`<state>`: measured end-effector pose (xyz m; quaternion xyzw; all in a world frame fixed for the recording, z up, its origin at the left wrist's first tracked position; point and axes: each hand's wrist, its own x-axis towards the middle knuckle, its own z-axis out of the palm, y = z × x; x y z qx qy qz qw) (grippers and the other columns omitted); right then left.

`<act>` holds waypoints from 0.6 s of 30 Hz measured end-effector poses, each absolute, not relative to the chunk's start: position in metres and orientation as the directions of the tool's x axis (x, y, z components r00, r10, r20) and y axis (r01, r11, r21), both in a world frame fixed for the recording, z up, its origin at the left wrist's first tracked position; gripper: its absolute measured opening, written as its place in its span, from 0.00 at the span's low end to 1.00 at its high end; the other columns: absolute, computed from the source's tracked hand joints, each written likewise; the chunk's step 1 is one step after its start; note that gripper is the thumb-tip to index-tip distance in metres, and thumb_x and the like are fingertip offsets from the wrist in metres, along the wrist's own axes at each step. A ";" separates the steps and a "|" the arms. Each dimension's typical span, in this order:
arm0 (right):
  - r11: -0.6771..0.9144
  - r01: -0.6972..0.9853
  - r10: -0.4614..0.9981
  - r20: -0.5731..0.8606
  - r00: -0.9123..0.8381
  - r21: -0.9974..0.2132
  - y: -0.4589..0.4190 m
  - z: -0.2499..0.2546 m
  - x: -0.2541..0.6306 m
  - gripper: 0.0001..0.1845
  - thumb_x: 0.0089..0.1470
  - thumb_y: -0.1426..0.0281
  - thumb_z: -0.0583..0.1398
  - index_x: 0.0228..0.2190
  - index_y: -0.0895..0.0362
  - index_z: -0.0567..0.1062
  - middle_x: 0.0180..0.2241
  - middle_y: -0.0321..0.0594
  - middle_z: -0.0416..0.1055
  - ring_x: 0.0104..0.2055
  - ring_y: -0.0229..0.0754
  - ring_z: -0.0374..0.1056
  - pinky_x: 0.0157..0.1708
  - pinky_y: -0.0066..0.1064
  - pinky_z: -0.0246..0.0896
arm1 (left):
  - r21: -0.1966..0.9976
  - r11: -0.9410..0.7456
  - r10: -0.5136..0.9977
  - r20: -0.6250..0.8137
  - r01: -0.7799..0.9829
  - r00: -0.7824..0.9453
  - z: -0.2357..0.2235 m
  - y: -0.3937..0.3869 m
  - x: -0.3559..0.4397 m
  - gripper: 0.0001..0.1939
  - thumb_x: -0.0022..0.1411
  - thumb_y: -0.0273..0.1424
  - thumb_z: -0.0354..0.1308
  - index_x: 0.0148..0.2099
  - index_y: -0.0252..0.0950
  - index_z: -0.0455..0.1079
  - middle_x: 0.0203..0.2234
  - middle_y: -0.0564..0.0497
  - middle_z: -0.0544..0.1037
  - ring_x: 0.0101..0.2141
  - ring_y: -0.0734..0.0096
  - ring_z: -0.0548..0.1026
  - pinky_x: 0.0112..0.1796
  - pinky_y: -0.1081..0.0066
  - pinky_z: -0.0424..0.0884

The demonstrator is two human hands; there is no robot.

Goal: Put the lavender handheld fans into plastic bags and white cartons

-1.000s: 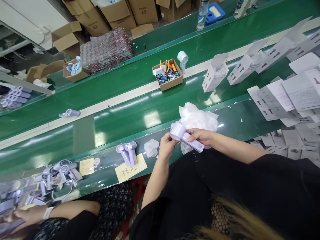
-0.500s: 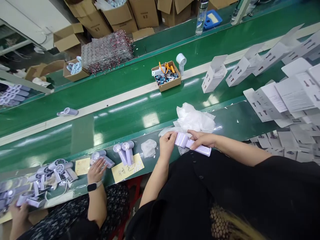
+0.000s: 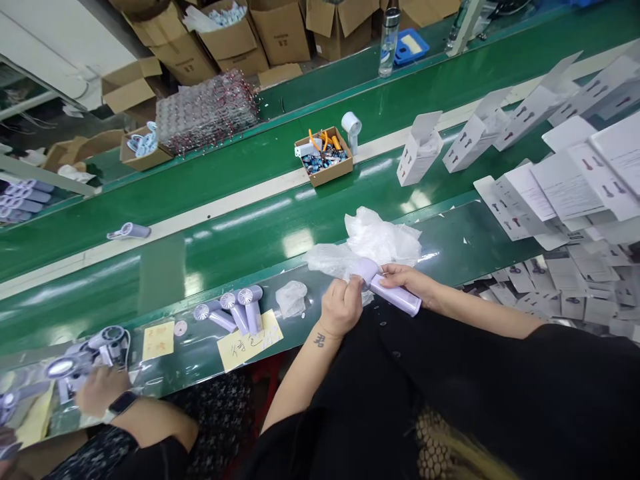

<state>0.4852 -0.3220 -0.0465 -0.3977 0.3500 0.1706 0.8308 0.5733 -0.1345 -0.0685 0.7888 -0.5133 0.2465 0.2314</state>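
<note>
A lilac handheld fan (image 3: 397, 298) lies across my two hands, just in front of my body, its handle pointing right and down. My right hand (image 3: 411, 281) grips the handle near the head. The fingers of my left hand (image 3: 342, 304) are curled closed against the left side of the rounded head; part of the head is hidden behind them. Right behind the fan, crumpled white plastic bags (image 3: 383, 235) lie on the bench. To the left of my hands there is a small clear bag (image 3: 291, 299). Several more lilac fans (image 3: 251, 308) lie beside a handwritten yellow note (image 3: 250, 341).
At the left, a co-worker's hand (image 3: 104, 392) is among several fan parts (image 3: 67, 368). Across the green belt (image 3: 240, 237) stand a small carton (image 3: 331, 175) of parts with orange-handled pliers and an upright fan (image 3: 352, 125). Open white boxes (image 3: 419, 157) line the right side.
The fan has turned in my hands, and my left fingers have curled against its head. The co-worker's hand has moved left, leaving a third fan beside the two near the note.
</note>
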 end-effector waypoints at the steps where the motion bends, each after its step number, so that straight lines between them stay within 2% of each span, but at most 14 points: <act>1: 0.645 -0.556 -0.013 -0.735 0.678 -0.525 -0.320 -0.043 0.484 0.20 0.38 0.74 0.66 0.37 0.60 0.71 0.26 0.37 0.74 0.23 0.36 0.68 0.22 0.24 0.62 | 0.097 -0.381 -0.692 0.630 -0.920 0.353 -0.069 -0.135 0.572 0.10 0.60 0.25 0.56 0.45 0.32 0.68 0.20 0.52 0.66 0.24 0.69 0.68 0.27 0.70 0.61; 3: 0.665 -0.539 -0.061 -0.757 0.650 -0.517 -0.318 -0.039 0.483 0.18 0.41 0.74 0.65 0.38 0.60 0.70 0.25 0.38 0.74 0.21 0.36 0.68 0.21 0.25 0.63 | 0.113 -0.416 -0.684 0.615 -0.902 0.392 -0.072 -0.137 0.570 0.09 0.60 0.24 0.55 0.44 0.32 0.68 0.21 0.51 0.67 0.24 0.69 0.69 0.27 0.70 0.63; 6: 0.695 -0.488 -0.111 -0.749 0.653 -0.529 -0.316 -0.039 0.482 0.15 0.46 0.75 0.63 0.39 0.58 0.68 0.24 0.36 0.72 0.21 0.36 0.68 0.20 0.25 0.64 | 0.225 -0.371 -0.714 0.551 -0.901 0.431 -0.075 -0.146 0.565 0.06 0.60 0.24 0.54 0.41 0.32 0.68 0.22 0.50 0.70 0.26 0.69 0.70 0.29 0.71 0.65; 8: 0.725 -0.466 -0.075 -0.731 0.679 -0.507 -0.315 -0.040 0.484 0.17 0.48 0.76 0.61 0.41 0.56 0.66 0.26 0.34 0.72 0.21 0.35 0.69 0.21 0.25 0.66 | 0.317 -0.318 -0.730 0.520 -0.894 0.444 -0.073 -0.154 0.565 0.05 0.60 0.25 0.53 0.39 0.34 0.69 0.23 0.49 0.71 0.27 0.69 0.71 0.31 0.70 0.67; 10: 0.735 -0.480 -0.003 -0.709 0.705 -0.480 -0.314 -0.042 0.486 0.17 0.49 0.76 0.60 0.42 0.54 0.64 0.29 0.34 0.72 0.22 0.36 0.70 0.22 0.26 0.68 | 0.386 -0.348 -0.689 0.513 -0.854 0.512 -0.069 -0.160 0.566 0.06 0.61 0.26 0.52 0.37 0.34 0.69 0.23 0.49 0.72 0.28 0.68 0.72 0.31 0.70 0.67; 14: 0.731 -0.524 0.006 -0.764 0.646 -0.437 -0.312 -0.049 0.490 0.06 0.54 0.74 0.58 0.33 0.57 0.64 0.24 0.35 0.69 0.21 0.37 0.69 0.21 0.27 0.69 | 0.472 -0.365 -0.710 0.417 -0.803 0.567 -0.061 -0.159 0.564 0.07 0.62 0.27 0.51 0.37 0.34 0.70 0.24 0.48 0.74 0.28 0.68 0.73 0.32 0.70 0.67; 17: 0.714 -0.611 0.046 -0.847 0.530 -0.343 -0.311 -0.056 0.490 0.05 0.55 0.74 0.57 0.31 0.57 0.64 0.23 0.34 0.68 0.21 0.35 0.68 0.21 0.26 0.70 | 0.638 -0.426 -0.651 0.277 -0.642 0.707 -0.059 -0.154 0.561 0.08 0.63 0.28 0.51 0.37 0.35 0.71 0.24 0.50 0.76 0.25 0.71 0.73 0.30 0.72 0.67; 18: 0.697 -0.626 0.058 -0.842 0.536 -0.351 -0.311 -0.057 0.489 0.05 0.55 0.75 0.58 0.32 0.57 0.64 0.23 0.34 0.69 0.21 0.35 0.68 0.22 0.26 0.70 | 0.689 -0.448 -0.623 0.216 -0.569 0.752 -0.058 -0.152 0.560 0.08 0.63 0.29 0.51 0.37 0.35 0.71 0.25 0.50 0.77 0.26 0.72 0.74 0.30 0.73 0.67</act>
